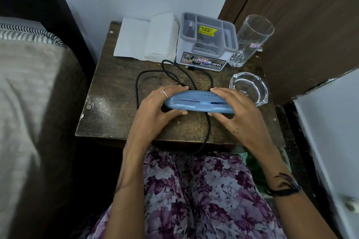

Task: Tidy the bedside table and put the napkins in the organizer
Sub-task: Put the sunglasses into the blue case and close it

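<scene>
Head view: both hands grip a blue case (198, 103), left hand (161, 106) on its left end, right hand (231, 110) on its right; long axis runs left-right. Napkins (147, 39) lie at the surface's (108, 106) far-left, touching the organizer (207, 40); left hand nearer.

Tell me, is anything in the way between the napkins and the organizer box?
Nothing visible stands between them. The napkins lie right beside the organizer, on its left, and its compartments are open on top. Both hands, left hand and right hand, are busy holding the blue case.
</scene>
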`<state>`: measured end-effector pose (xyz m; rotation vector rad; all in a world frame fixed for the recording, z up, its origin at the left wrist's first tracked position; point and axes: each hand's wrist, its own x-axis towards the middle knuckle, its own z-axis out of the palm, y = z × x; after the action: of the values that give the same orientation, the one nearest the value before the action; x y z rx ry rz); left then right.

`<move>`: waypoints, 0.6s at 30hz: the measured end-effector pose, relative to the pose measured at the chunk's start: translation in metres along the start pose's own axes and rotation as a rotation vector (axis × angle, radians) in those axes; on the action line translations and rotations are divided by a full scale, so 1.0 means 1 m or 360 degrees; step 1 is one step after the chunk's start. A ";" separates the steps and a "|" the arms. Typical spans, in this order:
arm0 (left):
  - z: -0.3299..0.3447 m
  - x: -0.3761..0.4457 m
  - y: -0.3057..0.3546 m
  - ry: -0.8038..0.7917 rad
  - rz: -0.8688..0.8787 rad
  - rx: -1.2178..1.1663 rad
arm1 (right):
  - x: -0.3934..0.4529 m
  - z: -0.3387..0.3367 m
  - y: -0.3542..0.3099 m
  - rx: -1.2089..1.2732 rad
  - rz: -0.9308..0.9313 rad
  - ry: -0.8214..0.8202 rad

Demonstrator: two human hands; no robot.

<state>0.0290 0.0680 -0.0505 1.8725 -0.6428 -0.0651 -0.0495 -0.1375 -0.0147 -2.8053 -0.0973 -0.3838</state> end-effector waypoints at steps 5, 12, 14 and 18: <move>0.002 0.001 0.007 0.0017 0.0014 0.0004 | 0.000 -0.002 -0.001 0.0080 0.0038 0.0048; 0.000 0.001 0.013 0.0052 0.0109 0.0103 | -0.003 -0.008 -0.004 0.0136 0.0110 0.0007; 0.000 0.002 0.017 0.0092 0.0138 0.0147 | -0.002 -0.011 -0.007 0.0119 0.0161 0.0041; 0.001 0.003 0.028 0.0307 0.0199 0.0239 | 0.007 -0.018 -0.023 0.0320 0.0536 0.0258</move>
<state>0.0200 0.0592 -0.0255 1.9484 -0.6434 0.2484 -0.0497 -0.1206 0.0102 -2.5190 0.3484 -0.4858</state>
